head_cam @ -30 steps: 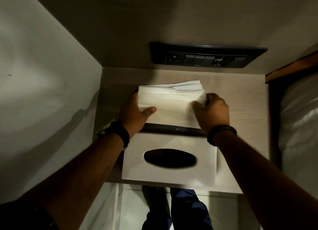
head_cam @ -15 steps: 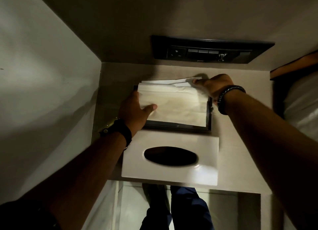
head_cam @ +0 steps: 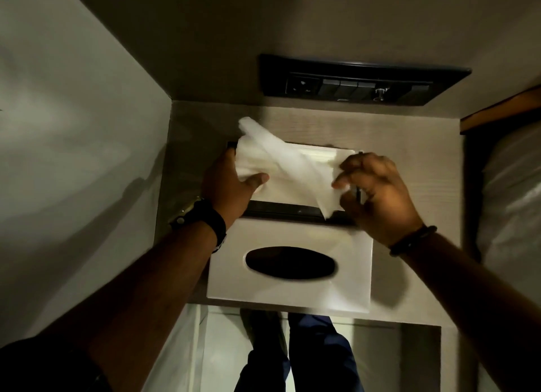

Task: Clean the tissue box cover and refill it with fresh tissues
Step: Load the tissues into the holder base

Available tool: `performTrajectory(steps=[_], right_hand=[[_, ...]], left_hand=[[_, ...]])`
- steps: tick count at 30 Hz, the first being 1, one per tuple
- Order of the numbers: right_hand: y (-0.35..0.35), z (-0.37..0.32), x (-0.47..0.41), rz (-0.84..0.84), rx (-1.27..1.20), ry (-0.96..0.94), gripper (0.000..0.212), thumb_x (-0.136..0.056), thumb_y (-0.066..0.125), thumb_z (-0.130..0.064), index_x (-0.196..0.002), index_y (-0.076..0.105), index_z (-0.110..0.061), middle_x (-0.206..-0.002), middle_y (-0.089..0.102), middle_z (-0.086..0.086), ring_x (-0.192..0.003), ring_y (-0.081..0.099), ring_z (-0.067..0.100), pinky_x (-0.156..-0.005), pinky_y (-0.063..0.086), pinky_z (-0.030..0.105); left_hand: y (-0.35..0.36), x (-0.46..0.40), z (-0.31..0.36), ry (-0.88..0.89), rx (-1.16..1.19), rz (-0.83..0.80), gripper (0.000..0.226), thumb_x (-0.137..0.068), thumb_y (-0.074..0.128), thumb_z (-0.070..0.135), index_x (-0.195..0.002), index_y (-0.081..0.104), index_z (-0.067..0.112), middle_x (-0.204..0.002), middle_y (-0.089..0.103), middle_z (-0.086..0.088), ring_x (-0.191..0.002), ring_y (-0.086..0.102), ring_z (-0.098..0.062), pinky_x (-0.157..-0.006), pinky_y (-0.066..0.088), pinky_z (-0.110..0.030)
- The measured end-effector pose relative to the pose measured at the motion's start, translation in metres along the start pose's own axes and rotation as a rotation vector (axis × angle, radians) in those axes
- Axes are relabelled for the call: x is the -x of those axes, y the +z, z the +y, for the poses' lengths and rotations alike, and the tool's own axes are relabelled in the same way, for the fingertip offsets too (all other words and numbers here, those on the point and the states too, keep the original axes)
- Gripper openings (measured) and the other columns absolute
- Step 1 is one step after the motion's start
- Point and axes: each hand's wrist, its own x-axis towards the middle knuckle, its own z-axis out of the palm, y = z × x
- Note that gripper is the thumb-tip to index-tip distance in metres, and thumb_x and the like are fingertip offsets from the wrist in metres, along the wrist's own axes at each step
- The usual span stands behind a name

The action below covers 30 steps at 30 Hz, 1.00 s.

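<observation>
White tissue stack in black tray, long axis left-right; left hand gripping stack, right hand pinching 1 loose sheet. White oval-slotted cover nearby on beige wooden shelf.

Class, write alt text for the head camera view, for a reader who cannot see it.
Two bare hands work a stack of white tissues into a dark tray on a pale shelf: the left hand steadies the stack while the right hand pinches a loose top sheet. The white tissue box cover, with its oval slot, lies in front of the tray.
</observation>
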Motion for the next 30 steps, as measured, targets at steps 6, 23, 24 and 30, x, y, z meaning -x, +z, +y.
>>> performTrajectory(steps=[6, 23, 24, 30], right_hand=[[-0.001, 0.015, 0.012, -0.016, 0.194, -0.096, 0.021, -0.078, 0.052, -0.008, -0.086, 0.072, -0.006, -0.113, 0.065, 0.019, -0.105, 0.058, 0.04, -0.092, 0.044, 0.038], [-0.002, -0.008, 0.007, 0.045, 0.092, 0.151, 0.033, -0.08, 0.051, -0.013, -0.109, 0.066, -0.005, -0.128, 0.051, 0.021, -0.114, 0.051, 0.037, -0.093, 0.046, 0.039], [-0.001, -0.012, 0.006, 0.055, 0.071, 0.167, 0.038, -0.081, 0.045, -0.019, -0.11, 0.065, -0.005, -0.13, 0.05, 0.022, -0.114, 0.051, 0.037, -0.092, 0.048, 0.041], [0.006, -0.044, 0.01, 0.038, 0.091, 0.151, 0.052, -0.088, 0.039, -0.029, -0.134, 0.048, -0.006, -0.151, 0.034, 0.019, -0.141, 0.03, 0.035, -0.11, 0.03, 0.047]], left_hand=[[0.0, 0.003, 0.004, -0.015, 0.026, 0.053, 0.098, -0.074, 0.078, 0.013, -0.15, 0.015, 0.015, -0.144, 0.043, -0.011, -0.131, 0.042, -0.027, -0.107, 0.038, -0.04], [-0.032, 0.018, 0.007, 0.644, -0.699, 0.007, 0.033, -0.083, 0.068, 0.011, -0.115, 0.062, 0.005, -0.106, 0.068, -0.017, -0.1, 0.061, -0.041, -0.085, 0.049, -0.048], [-0.03, 0.016, 0.01, 0.636, -0.703, -0.013, 0.035, -0.084, 0.066, 0.011, -0.117, 0.06, 0.006, -0.105, 0.067, -0.018, -0.099, 0.061, -0.041, -0.085, 0.049, -0.049], [-0.025, 0.014, 0.014, 0.669, -0.724, -0.045, 0.034, -0.073, 0.066, -0.007, -0.106, 0.067, -0.001, -0.102, 0.066, -0.02, -0.095, 0.059, -0.044, -0.078, 0.054, -0.05]])
